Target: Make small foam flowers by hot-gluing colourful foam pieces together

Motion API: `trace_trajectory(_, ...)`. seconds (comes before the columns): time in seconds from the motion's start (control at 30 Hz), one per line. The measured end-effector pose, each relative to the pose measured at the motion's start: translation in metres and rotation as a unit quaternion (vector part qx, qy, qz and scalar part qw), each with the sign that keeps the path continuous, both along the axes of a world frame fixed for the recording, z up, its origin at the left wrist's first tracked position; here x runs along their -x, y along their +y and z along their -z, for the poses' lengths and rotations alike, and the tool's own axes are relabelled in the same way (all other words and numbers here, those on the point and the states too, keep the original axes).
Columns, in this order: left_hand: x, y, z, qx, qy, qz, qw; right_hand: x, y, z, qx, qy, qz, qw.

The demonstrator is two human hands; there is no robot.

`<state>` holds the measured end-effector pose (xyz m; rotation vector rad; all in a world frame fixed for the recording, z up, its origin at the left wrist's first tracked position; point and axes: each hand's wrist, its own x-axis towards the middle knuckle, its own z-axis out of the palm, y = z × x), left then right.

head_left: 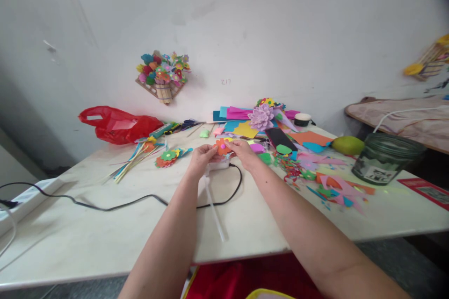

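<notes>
Between the fingertips of both hands is an orange foam flower with a pinkish centre. My left hand pinches its left edge, and my right hand pinches the right edge. Just below the flower, a white corded tool, which looks like a glue gun, lies on the table, partly hidden by my left hand. A translucent glue stick extends from it toward me. Left of my hands lies a pile of cut foam flowers in green, orange and yellow.
Coloured foam sheets, a phone and foam scraps lie behind and right. A green jar stands at the right edge. Leftward are a red plastic bag, thin strips, a power strip and a black cord.
</notes>
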<state>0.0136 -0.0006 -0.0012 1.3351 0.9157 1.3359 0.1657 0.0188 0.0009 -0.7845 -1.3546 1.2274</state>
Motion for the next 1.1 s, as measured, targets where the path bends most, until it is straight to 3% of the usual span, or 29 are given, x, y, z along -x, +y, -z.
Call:
trace_trajectory(0.23, -0.0015, -0.0018, -0.0027, 0.023, 0.001, -0.006, 1.0, 0.001, 0.0082, 0.0061, -0.012, -0.019, 0.043, 0.999)
trace_trajectory(0.73, -0.0048, -0.0045, -0.0032, 0.007, 0.021, -0.009, 1.0, 0.0056, 0.003, 0.0047, -0.039, -0.054, 0.003, 0.998)
trace_trajectory(1.1, -0.0021, -0.0057, -0.0046, 0.004, 0.017, 0.005, 1.0, 0.0041, 0.0037, 0.0024, -0.042, -0.045, 0.022, 0.998)
